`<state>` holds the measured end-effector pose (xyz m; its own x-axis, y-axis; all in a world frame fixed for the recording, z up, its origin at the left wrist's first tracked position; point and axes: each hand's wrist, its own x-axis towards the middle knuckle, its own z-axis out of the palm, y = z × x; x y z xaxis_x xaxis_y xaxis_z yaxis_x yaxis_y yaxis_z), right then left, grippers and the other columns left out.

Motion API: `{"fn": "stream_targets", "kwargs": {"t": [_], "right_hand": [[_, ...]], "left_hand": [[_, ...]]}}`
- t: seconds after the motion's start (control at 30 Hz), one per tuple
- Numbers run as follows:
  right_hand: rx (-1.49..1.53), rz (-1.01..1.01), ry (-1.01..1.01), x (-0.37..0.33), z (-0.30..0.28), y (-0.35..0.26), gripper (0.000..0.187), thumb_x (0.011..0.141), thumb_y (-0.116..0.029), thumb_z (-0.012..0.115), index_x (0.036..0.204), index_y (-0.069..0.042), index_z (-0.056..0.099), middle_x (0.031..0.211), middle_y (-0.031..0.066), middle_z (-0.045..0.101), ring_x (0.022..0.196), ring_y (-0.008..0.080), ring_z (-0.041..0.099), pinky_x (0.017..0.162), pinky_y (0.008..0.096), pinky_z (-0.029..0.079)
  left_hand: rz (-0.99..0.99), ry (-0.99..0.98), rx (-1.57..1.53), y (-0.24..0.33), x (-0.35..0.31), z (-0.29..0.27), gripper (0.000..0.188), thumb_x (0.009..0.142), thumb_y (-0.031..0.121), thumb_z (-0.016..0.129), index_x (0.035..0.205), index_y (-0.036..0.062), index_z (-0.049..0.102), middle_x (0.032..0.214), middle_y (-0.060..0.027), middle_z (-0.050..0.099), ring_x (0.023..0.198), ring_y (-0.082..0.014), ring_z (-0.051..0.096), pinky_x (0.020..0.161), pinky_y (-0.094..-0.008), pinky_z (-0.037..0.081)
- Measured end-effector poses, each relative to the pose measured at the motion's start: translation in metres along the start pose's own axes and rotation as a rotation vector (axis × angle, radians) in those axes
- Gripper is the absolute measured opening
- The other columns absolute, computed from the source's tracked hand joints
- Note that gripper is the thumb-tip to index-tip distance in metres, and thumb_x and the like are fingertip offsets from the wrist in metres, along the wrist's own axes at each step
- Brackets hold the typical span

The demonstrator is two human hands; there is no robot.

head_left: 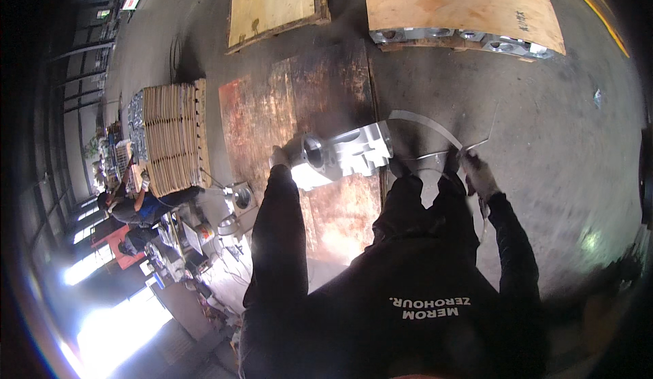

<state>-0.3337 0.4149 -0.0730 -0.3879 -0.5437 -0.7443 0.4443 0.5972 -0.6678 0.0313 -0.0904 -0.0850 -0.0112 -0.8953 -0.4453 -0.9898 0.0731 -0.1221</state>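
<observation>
A silvery metal casting (350, 151) with a round bore at its left end and ribbed sides lies on a worn, stained wooden board. My left hand (279, 156), in a pale glove, grips the casting's left end, its fingertips partly hidden. Out to the right, my gloved right hand (481, 178) is closed around a thin, pale grey strap (432, 123). The strap curves from near the casting's right end to that hand, and a thin straight length sticks out beyond it. Something dark shows beside the right fingers, too small to make out.
The scuffed wooden board (262, 110) spreads under the casting. Wood-topped pallets (272, 8) stand ahead; the right-hand crate (462, 1) has metal castings beneath its panel. At left are stacked cardboard sheets (173, 134), another person (136, 205) and a cluttered bench (173, 246).
</observation>
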Motion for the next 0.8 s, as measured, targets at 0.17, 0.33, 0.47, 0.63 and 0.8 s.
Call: {"fn": "stream_targets", "kwargs": {"t": [0.17, 0.33, 0.47, 0.63, 0.8], "right_hand": [[0.039, -0.067, 0.115, -0.039, 0.019, 0.019, 0.032, 0.094, -0.022, 0.058, 0.121, -0.005, 0.057, 0.083, 0.0031, 0.064, 0.078, 0.0114, 0.060, 0.068, 0.0261, 0.049], [-0.285, -0.323, 0.110, -0.033, 0.051, -0.038, 0.037, 0.097, -0.027, 0.055, 0.128, -0.007, 0.054, 0.063, -0.0003, 0.054, 0.047, 0.0068, 0.047, 0.048, 0.0247, 0.044], [-0.429, -0.373, 0.169, -0.016, 0.093, -0.124, 0.036, 0.094, -0.026, 0.058, 0.122, -0.004, 0.057, 0.082, 0.0093, 0.063, 0.056, 0.0145, 0.057, 0.051, 0.0330, 0.049], [-1.091, -0.940, 0.138, 0.040, 0.124, -0.162, 0.039, 0.091, -0.033, 0.060, 0.112, -0.001, 0.059, 0.087, 0.0199, 0.067, 0.064, 0.0316, 0.065, 0.053, 0.0430, 0.050], [-1.420, -0.958, 0.087, 0.022, 0.291, -0.242, 0.048, 0.094, -0.047, 0.051, 0.107, -0.002, 0.060, 0.067, 0.0153, 0.066, 0.063, 0.0321, 0.067, 0.050, 0.0458, 0.049]], "left_hand": [[0.001, 0.057, -0.053, 0.027, 0.054, 0.026, 0.073, 0.095, 0.059, 0.026, 0.114, -0.0014, 0.061, 0.105, -0.0248, 0.066, 0.101, -0.0404, 0.063, 0.087, -0.0477, 0.049], [0.115, 0.169, -0.353, 0.060, 0.032, 0.009, 0.077, 0.093, 0.062, 0.030, 0.096, -0.0034, 0.069, 0.094, -0.0285, 0.066, 0.096, -0.0456, 0.063, 0.085, -0.0499, 0.049], [0.291, 0.065, -0.678, 0.018, -0.057, -0.024, 0.077, 0.090, 0.067, 0.034, 0.094, -0.0010, 0.068, 0.090, -0.0278, 0.066, 0.094, -0.0447, 0.062, 0.082, -0.0469, 0.049], [0.254, -0.006, -0.674, -0.074, -0.045, -0.022, 0.065, 0.093, 0.062, 0.038, 0.092, 0.0031, 0.066, 0.088, -0.0243, 0.067, 0.089, -0.0409, 0.064, 0.077, -0.0461, 0.048], [0.180, 0.003, -0.341, -0.120, 0.030, 0.020, 0.061, 0.094, 0.054, 0.034, 0.100, 0.0038, 0.067, 0.102, -0.0225, 0.066, 0.101, -0.0382, 0.061, 0.091, -0.0476, 0.045]]}}
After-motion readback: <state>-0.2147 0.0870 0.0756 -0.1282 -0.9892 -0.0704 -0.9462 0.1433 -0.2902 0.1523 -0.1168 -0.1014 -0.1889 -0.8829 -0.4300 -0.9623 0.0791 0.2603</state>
